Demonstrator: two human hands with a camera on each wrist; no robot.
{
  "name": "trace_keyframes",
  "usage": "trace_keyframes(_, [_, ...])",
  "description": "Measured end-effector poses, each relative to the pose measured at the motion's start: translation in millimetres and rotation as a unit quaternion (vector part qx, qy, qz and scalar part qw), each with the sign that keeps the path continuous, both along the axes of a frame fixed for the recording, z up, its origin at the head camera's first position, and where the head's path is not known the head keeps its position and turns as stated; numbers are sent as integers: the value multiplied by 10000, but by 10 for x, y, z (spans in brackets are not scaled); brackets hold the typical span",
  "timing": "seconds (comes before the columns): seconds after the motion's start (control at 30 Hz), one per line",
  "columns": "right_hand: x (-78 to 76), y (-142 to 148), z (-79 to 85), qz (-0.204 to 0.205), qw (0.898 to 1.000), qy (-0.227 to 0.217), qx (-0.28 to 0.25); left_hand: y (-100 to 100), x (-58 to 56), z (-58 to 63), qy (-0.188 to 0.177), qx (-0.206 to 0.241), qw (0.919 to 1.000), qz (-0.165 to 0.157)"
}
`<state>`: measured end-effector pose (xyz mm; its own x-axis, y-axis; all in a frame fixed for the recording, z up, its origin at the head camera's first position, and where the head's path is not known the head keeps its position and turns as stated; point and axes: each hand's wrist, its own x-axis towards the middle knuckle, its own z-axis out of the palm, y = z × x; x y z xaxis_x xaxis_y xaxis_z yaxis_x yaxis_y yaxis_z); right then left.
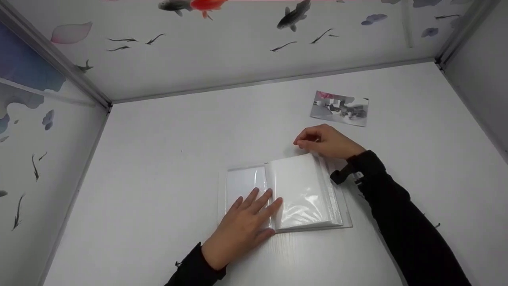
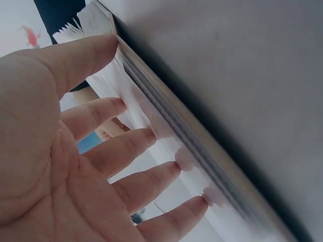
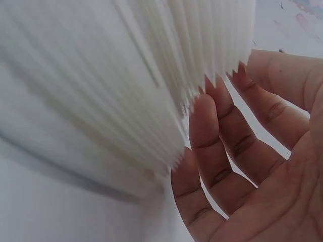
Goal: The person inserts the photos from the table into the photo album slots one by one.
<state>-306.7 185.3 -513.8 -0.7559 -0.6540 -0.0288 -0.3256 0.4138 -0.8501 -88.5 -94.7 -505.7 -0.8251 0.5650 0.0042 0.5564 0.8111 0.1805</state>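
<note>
An open photo album [image 1: 299,190] with clear plastic sleeves lies on the table. My left hand [image 1: 242,228] rests on its left page with fingers spread straight, fingertips reaching over the spine. In the left wrist view, those fingertips press the sleeve and the thumb [image 2: 91,58] touches the cover's edge. At the top corner of the right-hand pages, my right hand [image 1: 327,141] has curled fingers. The right wrist view shows its thumb and fingers [image 3: 204,121] pinching the edges of the fanned sleeves [image 3: 212,40]; how many it grips I cannot tell.
Beyond the right hand, a loose printed photo [image 1: 340,109] lies on the white table [image 1: 166,159]. White panels painted with fish and petals [image 1: 238,51] wall in the back and left side. A plain panel [image 1: 482,71] stands on the right.
</note>
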Motion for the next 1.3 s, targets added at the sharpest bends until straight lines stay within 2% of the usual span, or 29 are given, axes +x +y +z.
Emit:
trace_keyframes(0.33, [-26,41,-1,-299,9995,-69,34,76,-32,20,-3,-113,9999,-10])
trace_keyframes(0.57, [-176,191,-1,-638,9972,328,215,66,-35,39,317,-64,9995,-46])
trace_keyframes(0.67, [-279,304,39,-1077,9918,436,537,67,-39,43,431,-48,9990,-77])
trace_keyframes(0.8, [-428,448,83,-1562,9824,275,992,73,-49,39,424,-104,9990,-109])
trace_keyframes(1.0, [-631,554,142,-1755,9734,494,1390,67,-44,32,463,-25,9989,-105])
trace_keyframes(1.3, [-785,662,143,-1814,9554,825,2179,74,-50,15,342,-6,9994,-94])
